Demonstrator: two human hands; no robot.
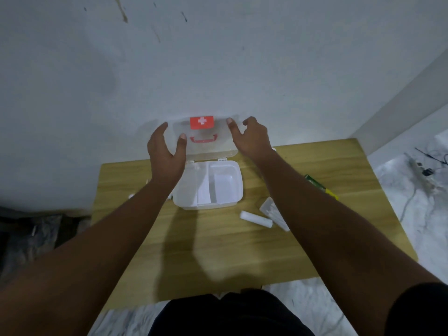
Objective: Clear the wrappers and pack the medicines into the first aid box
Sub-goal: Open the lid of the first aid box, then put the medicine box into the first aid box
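A translucent white first aid box (236,198) stands open at the far side of the wooden table (218,251). Its lid (208,150), with a red cross label and a red handle, is upright against the wall. My left hand (164,156) holds the lid's left edge, thumb on its front. My right hand (253,139) holds the right edge the same way. Inside, the box has dividers and looks nearly bare. A white bandage roll (255,219) and a clear flat packet (272,210) lie to the right of the box.
A green and yellow pack (321,187) lies near the table's right edge, partly behind my right forearm. A small white item (131,196) sits at the left edge. Cables (426,166) lie on the marble floor to the right. The wall is directly behind the box.
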